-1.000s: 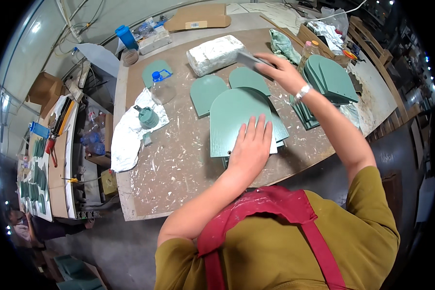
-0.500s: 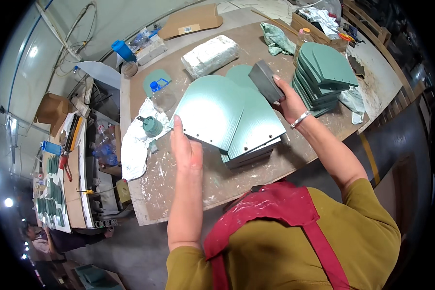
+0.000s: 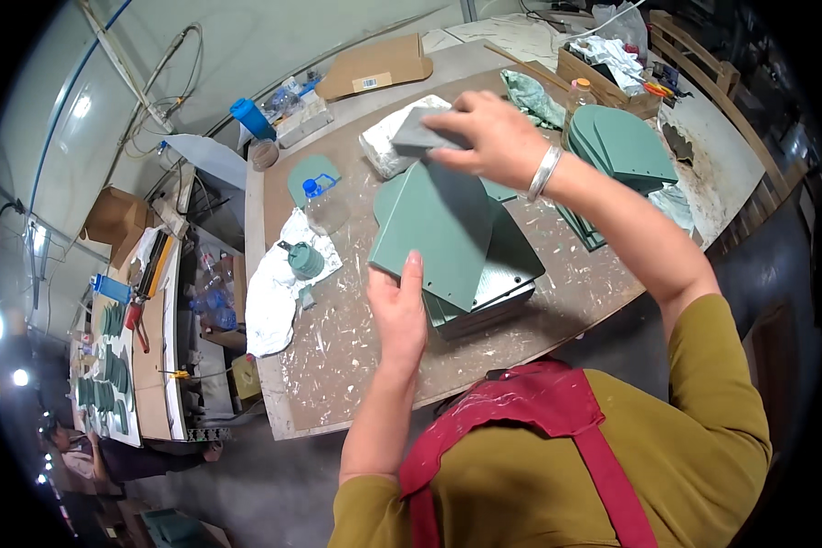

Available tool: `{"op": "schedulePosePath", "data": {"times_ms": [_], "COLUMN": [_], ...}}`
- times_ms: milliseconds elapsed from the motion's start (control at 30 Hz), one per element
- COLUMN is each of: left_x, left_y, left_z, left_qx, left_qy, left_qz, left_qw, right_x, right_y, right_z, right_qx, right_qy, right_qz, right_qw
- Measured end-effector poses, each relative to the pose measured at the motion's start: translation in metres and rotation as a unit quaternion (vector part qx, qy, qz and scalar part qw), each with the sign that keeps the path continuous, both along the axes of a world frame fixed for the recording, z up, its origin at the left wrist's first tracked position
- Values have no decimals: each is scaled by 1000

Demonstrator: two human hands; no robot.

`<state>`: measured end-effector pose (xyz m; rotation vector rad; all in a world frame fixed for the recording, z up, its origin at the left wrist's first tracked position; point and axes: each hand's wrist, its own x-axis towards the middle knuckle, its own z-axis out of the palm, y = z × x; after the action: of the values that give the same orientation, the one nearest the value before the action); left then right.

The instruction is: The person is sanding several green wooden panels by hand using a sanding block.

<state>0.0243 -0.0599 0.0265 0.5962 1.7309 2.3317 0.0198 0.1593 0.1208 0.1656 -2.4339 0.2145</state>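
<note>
Both hands are busy with one green panel (image 3: 438,228), which is tilted up above the stack of green panels (image 3: 498,283) on the work table (image 3: 338,365). Its lower left edge is gripped by the left hand (image 3: 399,306), with the thumb laid on the face. A grey sanding block (image 3: 422,135) is pinched by the right hand (image 3: 493,137) and pressed against the top edge of the panel. Near the left hand a white cloth (image 3: 269,292) is spread.
</note>
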Motion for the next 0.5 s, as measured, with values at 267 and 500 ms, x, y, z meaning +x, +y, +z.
{"op": "schedulePosePath", "data": {"times_ms": [267, 500], "left_x": [-12, -57], "left_y": [9, -40], "left_z": [-1, -43], "left_qx": [45, -27], "left_qy": [-28, -205], "left_qz": [-12, -51], "left_qw": [999, 977], "right_x": [1, 34], "right_y": [-4, 55], "right_z": [-17, -103], "right_qx": [-49, -471], "right_qy": [-44, -131], "right_qz": [30, 56], "right_qw": [997, 871]}}
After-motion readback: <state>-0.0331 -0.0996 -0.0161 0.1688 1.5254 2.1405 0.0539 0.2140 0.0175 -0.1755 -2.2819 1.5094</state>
